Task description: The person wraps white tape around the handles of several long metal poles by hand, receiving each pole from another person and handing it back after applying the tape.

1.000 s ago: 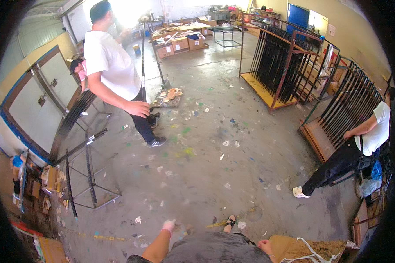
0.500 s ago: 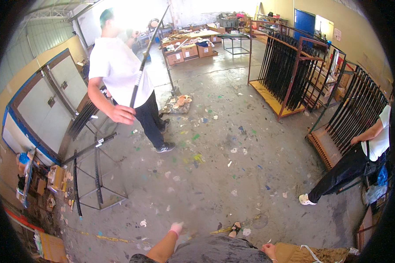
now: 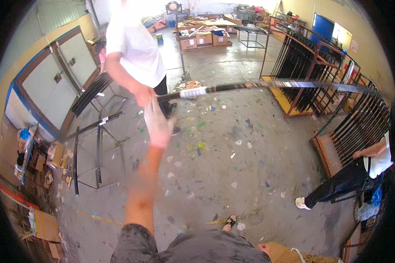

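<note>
My left hand [image 3: 157,122], in a pale glove with a pink cuff, reaches forward, blurred by motion. Its fingers are stretched out with the thumb apart, close to a co-worker's hand [image 3: 143,94]. That hand holds one end of a long black rod [image 3: 232,87] with a white band near the grip. Whether my fingertips touch the rod or the other hand, I cannot tell. Low at the right, my right hand [image 3: 264,248] shows only in part, its fingers curled beside brown wrapping [image 3: 285,253]. Anything inside it is hidden.
Racks of upright black rods [image 3: 294,65] stand at the right, where another person [image 3: 375,155] sits. A metal stand [image 3: 98,153] with rods is on the left. Cardboard boxes [image 3: 204,38] line the back. Scraps litter the concrete floor [image 3: 210,162].
My left hand has risen from low near my body to the co-worker's hand. The rod has swung from steeply upright to nearly level, pointing right. The view has shifted slightly.
</note>
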The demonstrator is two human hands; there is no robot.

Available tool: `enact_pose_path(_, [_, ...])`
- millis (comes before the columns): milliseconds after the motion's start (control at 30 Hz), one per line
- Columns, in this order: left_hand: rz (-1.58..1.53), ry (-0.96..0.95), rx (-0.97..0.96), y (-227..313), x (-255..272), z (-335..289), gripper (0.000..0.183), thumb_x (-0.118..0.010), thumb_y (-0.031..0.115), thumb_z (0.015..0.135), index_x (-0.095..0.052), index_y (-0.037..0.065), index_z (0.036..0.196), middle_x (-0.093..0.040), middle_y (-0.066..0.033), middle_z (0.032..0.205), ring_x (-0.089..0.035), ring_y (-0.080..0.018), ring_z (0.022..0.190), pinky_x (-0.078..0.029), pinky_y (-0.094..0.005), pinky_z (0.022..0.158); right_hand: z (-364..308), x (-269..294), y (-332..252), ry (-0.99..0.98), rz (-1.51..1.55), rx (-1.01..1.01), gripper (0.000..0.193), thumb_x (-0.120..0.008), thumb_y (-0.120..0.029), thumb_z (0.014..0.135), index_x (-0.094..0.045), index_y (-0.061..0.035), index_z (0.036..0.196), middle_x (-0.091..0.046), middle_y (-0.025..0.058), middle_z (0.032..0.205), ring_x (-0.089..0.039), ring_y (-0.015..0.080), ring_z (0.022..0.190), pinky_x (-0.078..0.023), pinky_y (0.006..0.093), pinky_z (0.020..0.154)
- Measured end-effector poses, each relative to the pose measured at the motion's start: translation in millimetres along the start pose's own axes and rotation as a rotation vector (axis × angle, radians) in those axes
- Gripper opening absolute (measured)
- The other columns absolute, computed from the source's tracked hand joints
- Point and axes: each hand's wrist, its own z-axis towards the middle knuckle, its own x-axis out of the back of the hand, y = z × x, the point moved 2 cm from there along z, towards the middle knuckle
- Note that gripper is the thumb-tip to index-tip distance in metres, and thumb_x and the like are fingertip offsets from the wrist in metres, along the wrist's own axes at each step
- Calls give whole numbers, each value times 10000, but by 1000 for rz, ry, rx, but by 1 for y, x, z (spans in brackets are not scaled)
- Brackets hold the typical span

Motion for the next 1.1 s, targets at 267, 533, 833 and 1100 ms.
enact_pose_path(267, [70, -469, -529, 11, -42, 82, 408, -718, 361, 783, -633, 83, 1068, -667, -150, 838, -657, -328, 791, -513, -406, 694, 39, 19, 74, 177, 42, 154, 162, -720, -183, 794, -663, -31, 792, -644, 30, 690, -593, 126, 640, -497, 307, 602])
enact_pose_path(533, [-727, -728, -191, 114, -40, 15, 468, -631, 267, 883, -492, 36, 1266, -632, -75, 840, -616, -177, 697, -490, -328, 678, -52, 28, -221, 276, -314, 448, 256, -704, -182, 774, -643, 14, 927, -673, 189, 885, -658, 313, 819, -515, 408, 715])
enact_pose_path(833, [-1552, -1018, 248, 209, 3, -62, 128, -490, 61, 923, -451, 30, 1041, -513, -31, 727, -500, -91, 554, -430, -238, 499, -245, 8, -565, 391, -20, 1524, 197, -659, -33, 788, -628, 10, 978, -596, 114, 894, -593, 229, 857, -474, 321, 775])
enact_pose_path(1100, [-1376, -746, 250, 222, 9, -86, 174, -437, 154, 943, -489, 27, 1052, -483, 0, 700, -458, -70, 561, -400, -234, 505, -258, -15, -599, 386, 17, 1502, 105, -662, -23, 785, -656, 13, 884, -582, 102, 786, -601, 201, 712, -472, 306, 657])
